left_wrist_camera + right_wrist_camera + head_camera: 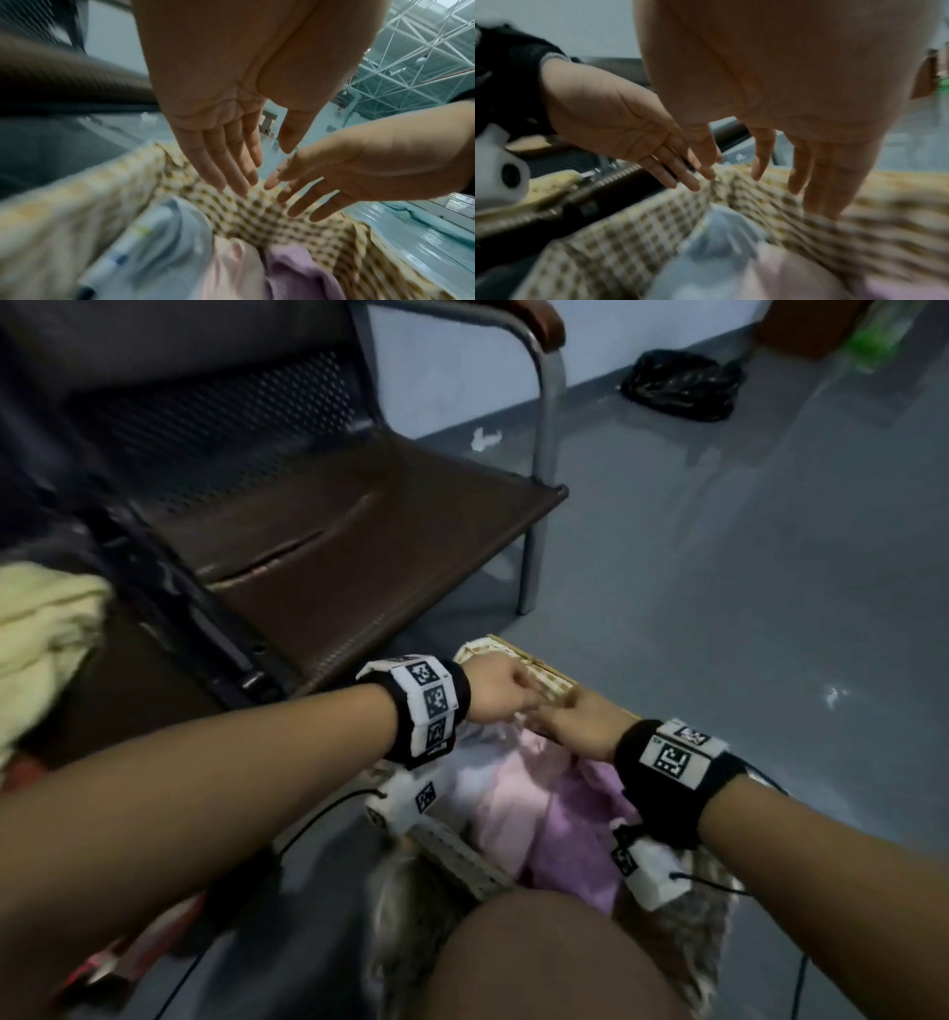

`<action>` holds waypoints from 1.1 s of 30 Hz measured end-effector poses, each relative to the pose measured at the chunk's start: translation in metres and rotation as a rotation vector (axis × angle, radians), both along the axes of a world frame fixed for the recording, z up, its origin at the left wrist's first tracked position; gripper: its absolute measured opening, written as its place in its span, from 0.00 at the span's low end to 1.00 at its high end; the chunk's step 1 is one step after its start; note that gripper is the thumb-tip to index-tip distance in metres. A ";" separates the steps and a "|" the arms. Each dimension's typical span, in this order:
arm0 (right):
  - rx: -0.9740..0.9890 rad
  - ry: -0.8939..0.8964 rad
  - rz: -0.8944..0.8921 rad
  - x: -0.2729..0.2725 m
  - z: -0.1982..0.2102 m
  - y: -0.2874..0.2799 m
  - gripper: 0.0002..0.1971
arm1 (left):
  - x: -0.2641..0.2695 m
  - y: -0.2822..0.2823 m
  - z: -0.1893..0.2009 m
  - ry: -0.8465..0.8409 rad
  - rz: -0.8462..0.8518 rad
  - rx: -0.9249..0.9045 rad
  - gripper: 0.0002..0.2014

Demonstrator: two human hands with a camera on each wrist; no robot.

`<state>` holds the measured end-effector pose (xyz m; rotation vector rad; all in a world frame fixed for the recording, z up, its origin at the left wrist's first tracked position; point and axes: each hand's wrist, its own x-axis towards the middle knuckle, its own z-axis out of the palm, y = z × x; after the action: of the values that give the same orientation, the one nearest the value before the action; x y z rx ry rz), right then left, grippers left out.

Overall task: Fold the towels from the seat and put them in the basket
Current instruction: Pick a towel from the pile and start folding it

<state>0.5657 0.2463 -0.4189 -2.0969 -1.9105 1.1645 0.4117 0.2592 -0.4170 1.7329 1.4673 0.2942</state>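
We see a grey floor [719, 567] with a dull sheen, meeting a pale blue wall [452, 367]. A black bag [683, 385] lies crumpled at the wall's foot, and a white scrap [485, 439] lies on the floor near it. The light is dim and cool.

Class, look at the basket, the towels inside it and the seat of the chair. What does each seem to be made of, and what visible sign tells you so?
Basket: woven cane or wicker, by its checkered weave; matt.
Towels: soft cloth, probably terry; they lie in rumpled folds.
Seat: dark perforated sheet, likely metal, by the hole pattern, on a shiny metal tube frame.
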 end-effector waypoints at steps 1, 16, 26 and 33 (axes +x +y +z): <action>0.030 0.057 0.062 -0.019 0.015 0.003 0.13 | -0.019 -0.004 0.014 0.015 0.047 0.072 0.08; 0.258 0.123 0.961 -0.347 0.094 -0.048 0.10 | -0.330 -0.169 0.072 0.342 0.570 0.325 0.11; 0.285 -0.028 1.314 -0.494 0.045 -0.129 0.26 | -0.461 -0.306 0.018 0.810 0.625 -0.114 0.20; 0.391 -0.135 1.486 -0.518 0.012 -0.154 0.36 | -0.480 -0.310 0.013 0.845 0.695 0.029 0.09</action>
<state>0.0478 0.0919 -0.4071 -0.3074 -3.3816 0.5057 -0.0679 -0.0506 -0.4038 1.3489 2.6793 -0.0971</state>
